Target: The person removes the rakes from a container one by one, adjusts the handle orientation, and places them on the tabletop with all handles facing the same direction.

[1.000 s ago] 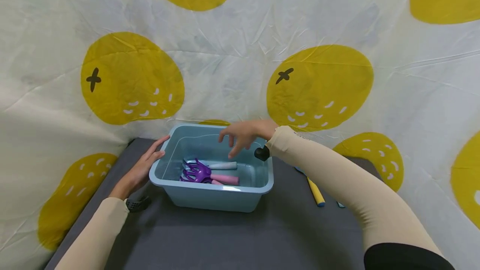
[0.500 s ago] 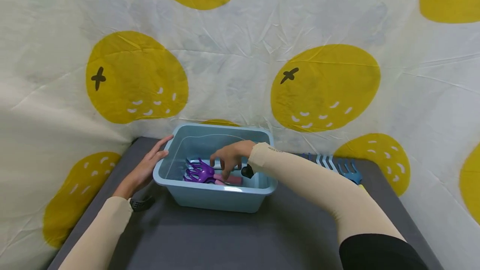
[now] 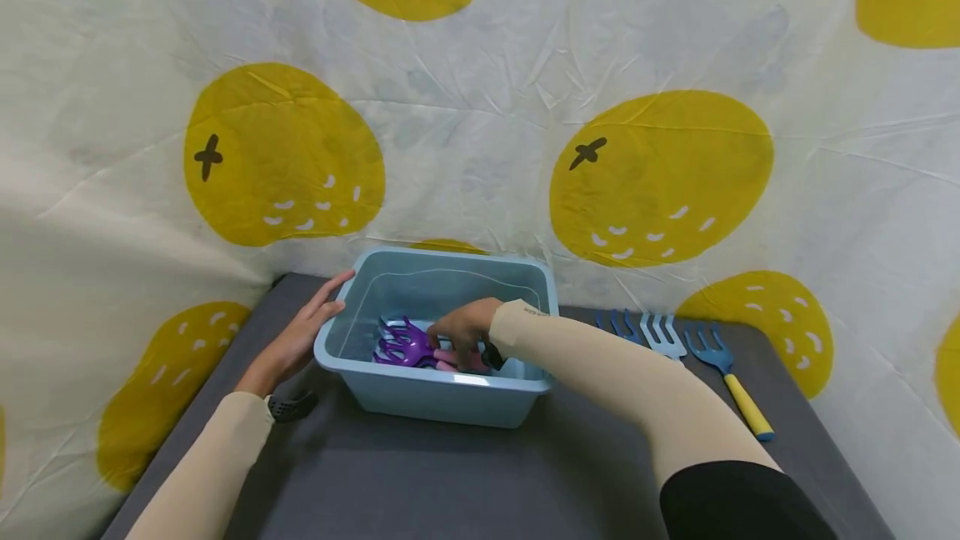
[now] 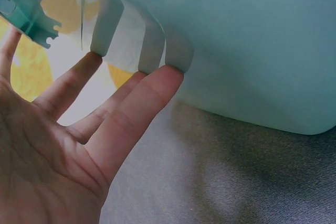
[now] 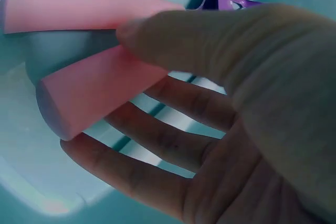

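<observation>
Lower now than a second ago, my right hand (image 3: 461,328) is dipping inside the light blue plastic bin (image 3: 442,397) instead of hovering over its rim, and my view is swinging rightward, so more of the garden forks past my right forearm is showing.

Starting on the left, my left hand (image 3: 296,342) is resting flat against the bin's outer left wall, fingers straight and slightly spread, gripping nothing; in the left wrist view the fingertips (image 4: 168,74) are touching the wall just under the rim, with the dark grey tabletop (image 4: 220,177) below them.

Moving right, the purple toy rake (image 3: 401,344) is lying on the bin floor just left of my right hand, its tines pointing away from that hand. My right hand is closing on one of the pink foam handles (image 5: 97,95): the thumb is lying over it and the fingers are curling underneath, so I am pinching it between them. A second pink handle (image 5: 79,10) is lying just beyond it, touching it, still on the bin floor.

Farther right, well apart from my right hand and outside the bin, three fork heads are lying on the table side by side: a dark blue one (image 3: 617,325), a pale one (image 3: 662,336), and a blue fork with a yellow handle (image 3: 731,382) farthest out.
</observation>
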Available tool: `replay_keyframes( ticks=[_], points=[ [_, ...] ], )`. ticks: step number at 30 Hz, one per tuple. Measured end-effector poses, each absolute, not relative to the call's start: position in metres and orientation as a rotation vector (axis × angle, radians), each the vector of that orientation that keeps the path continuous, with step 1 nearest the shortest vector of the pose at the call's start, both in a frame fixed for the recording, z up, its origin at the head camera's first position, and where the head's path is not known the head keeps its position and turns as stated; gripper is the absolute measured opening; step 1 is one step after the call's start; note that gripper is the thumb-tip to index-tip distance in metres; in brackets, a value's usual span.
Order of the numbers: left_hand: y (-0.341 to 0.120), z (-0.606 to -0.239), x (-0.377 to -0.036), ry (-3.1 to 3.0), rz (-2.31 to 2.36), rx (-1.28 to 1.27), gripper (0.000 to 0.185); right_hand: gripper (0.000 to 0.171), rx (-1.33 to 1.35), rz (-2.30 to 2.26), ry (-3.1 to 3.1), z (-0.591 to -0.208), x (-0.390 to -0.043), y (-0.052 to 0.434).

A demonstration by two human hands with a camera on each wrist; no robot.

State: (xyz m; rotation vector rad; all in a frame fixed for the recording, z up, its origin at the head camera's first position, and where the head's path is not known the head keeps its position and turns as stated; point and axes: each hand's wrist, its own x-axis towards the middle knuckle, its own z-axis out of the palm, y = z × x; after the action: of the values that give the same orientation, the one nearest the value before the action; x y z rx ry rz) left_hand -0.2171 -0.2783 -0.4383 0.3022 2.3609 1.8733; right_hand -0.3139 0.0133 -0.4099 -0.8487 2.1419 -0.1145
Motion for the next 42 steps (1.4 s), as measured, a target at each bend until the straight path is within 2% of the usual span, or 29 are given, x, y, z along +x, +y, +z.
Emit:
replay_keyframes(
  ticks=[14,19,26,29,42],
  points=[
    [-0.274,-0.435,-0.218,2.344,1.884,0.314,0.059,0.053,-0.779,-0.198,2.145,-0.408,-0.312,0.02],
    [-0.274,-0.437,-0.219,2.357,1.881,0.325,0.059,0.053,-0.867,-0.111,2.184,-0.397,-0.312,0.021],
    [-0.277,-0.439,-0.217,2.374,1.874,0.306,0.059,0.06,-0.967,-0.047,2.214,-0.358,-0.312,0.028],
    [-0.278,-0.438,-0.216,2.368,1.868,0.275,0.059,0.059,-0.977,-0.057,2.239,-0.338,-0.312,0.036],
    [-0.275,-0.434,-0.213,2.38,1.843,0.285,0.06,0.057,-1.066,-0.141,2.321,-0.265,-0.299,0.102]
  ],
)
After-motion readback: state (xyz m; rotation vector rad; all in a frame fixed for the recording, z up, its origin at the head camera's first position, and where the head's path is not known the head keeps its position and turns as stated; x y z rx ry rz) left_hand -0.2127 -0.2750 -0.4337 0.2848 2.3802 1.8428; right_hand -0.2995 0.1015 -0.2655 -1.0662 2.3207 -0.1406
